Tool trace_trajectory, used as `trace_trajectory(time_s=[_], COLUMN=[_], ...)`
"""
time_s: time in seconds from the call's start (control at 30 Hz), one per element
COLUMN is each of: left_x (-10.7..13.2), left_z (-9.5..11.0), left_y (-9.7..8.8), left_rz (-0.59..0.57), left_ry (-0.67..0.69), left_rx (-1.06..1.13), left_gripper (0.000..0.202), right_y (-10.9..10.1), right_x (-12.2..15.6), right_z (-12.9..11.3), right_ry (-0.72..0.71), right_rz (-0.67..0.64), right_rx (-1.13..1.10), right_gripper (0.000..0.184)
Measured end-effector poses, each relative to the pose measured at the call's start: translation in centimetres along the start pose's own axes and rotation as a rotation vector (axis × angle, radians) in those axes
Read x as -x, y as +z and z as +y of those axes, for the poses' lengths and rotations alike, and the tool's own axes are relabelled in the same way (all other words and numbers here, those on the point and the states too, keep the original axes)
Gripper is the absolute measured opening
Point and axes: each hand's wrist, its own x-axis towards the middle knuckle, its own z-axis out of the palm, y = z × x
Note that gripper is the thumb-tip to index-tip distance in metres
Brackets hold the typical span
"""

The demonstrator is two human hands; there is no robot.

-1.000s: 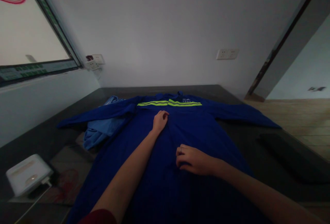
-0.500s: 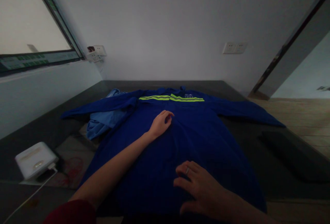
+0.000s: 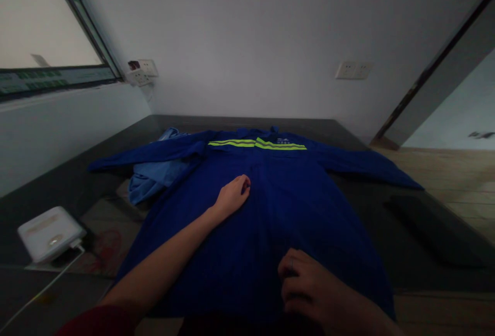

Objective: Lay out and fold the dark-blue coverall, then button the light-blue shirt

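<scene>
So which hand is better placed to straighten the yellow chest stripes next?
Probably the left hand: it's over the middle of the blue jacket, closer to the yellow stripes. The right hand is lower, nearer the hem.

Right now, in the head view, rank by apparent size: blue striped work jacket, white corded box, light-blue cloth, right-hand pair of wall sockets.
1. Blue striped work jacket
2. White corded box and light-blue cloth: too alike to rank; the box sits nearer the camera
3. Right-hand pair of wall sockets
</scene>
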Motion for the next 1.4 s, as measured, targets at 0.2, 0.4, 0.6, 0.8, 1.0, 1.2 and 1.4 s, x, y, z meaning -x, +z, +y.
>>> trace_trajectory(time_s=[0.2, 0.4, 0.6, 0.8, 1.0, 1.2, 1.4], left_x=[0.2, 0.0, -0.1, -0.3, -1.4, -1.0, -0.3], left_z=[0.1, -0.1, -0.4, 0.2, 1.3, 1.8, 2.4], left_y=[0.9, 1.3, 1.7, 1.4, 0.9, 0.8, 0.2], left_rz=[-0.043, -0.068, -0.078, -0.086, -0.207, -0.225, -0.139], left_ry=[0.039, 0.167, 0.178, 0.032, -0.057, -0.045, 0.047], left_rx=[0.012, 0.146, 0.149, 0.045, -0.118, -0.23, -0.209], left_gripper=[0.018, 0.038, 0.037, 0.017, 0.008, 0.006, 0.004], right_y=[-3.3, -4.9, -4.1, -3.4, -2.6, -2.6, -2.9], right_x=[-4.3, -12.5, -14.3, -14.0, -13.9, -13.8, -13.9], right_z=[0.4, 3.4, 6.5, 8.9, 10.0, 10.1, 10.2], right_ry=[0.089, 0.416, 0.515, 0.477, 0.402, 0.414, 0.362], right_rz=[0.271, 0.297, 0.236, 0.385, 0.545, 0.575, 0.636], right_rx=[0.105, 0.379, 0.372, 0.148, 0.047, -0.021, -0.147], right_gripper=[0.023, 0.035, 0.027, 0.016, 0.017, 0.025, 0.022])
